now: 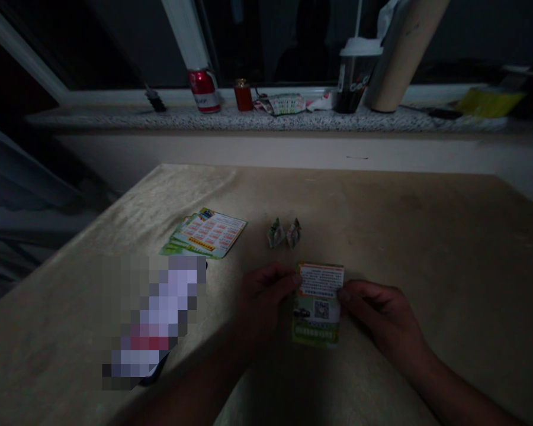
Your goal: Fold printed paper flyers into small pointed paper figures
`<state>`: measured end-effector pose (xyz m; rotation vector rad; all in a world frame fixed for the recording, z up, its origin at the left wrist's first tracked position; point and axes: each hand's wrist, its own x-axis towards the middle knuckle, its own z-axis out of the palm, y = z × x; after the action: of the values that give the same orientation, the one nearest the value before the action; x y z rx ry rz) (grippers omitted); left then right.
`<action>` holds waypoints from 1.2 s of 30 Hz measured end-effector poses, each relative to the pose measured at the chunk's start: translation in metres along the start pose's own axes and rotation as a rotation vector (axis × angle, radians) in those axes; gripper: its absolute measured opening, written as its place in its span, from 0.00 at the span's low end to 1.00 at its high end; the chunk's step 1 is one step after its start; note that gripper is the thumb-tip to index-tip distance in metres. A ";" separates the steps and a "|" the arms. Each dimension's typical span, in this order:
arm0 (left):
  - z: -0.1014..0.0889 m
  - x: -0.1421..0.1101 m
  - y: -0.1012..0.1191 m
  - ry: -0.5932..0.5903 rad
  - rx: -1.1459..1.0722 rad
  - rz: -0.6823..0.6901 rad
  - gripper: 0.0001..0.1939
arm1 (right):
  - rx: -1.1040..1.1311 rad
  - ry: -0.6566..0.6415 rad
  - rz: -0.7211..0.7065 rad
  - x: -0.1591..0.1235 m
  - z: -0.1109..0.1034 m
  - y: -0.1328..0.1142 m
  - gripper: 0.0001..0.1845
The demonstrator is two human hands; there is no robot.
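Between my two hands is a printed card (320, 319), green at its near end, with a QR code and lines of text facing up. My left hand (266, 293) pinches its left edge between thumb and fingers. At the right edge, my right hand (379, 307) grips the card the same way. Just beyond it stand two small folded paper pieces (275, 234), side by side on the table. To the left lies a fanned stack of similar cards (213, 231), the top one showing a grid of reddish print.
A pixelated phone-like object (160, 319) lies on the table (448, 236) left of my left arm. Along the granite windowsill (249, 123) stand a red can (203, 92), a small orange-red jar (243, 96), a lidded cup with a straw (353, 77) and a cardboard tube (404, 56).
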<state>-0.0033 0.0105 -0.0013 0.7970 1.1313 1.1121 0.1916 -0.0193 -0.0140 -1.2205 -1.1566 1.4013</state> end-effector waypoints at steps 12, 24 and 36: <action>0.000 -0.001 0.002 0.013 0.005 0.007 0.05 | -0.041 0.005 0.001 -0.001 -0.003 0.003 0.16; -0.003 -0.001 0.001 0.024 0.052 0.019 0.06 | -0.074 0.039 -0.009 -0.001 -0.001 0.002 0.18; -0.004 0.000 0.000 0.021 0.065 0.073 0.07 | -0.007 -0.026 -0.041 -0.003 -0.001 0.000 0.19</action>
<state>-0.0073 0.0105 -0.0022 0.8850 1.1684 1.1517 0.1931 -0.0226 -0.0139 -1.1801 -1.1992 1.3868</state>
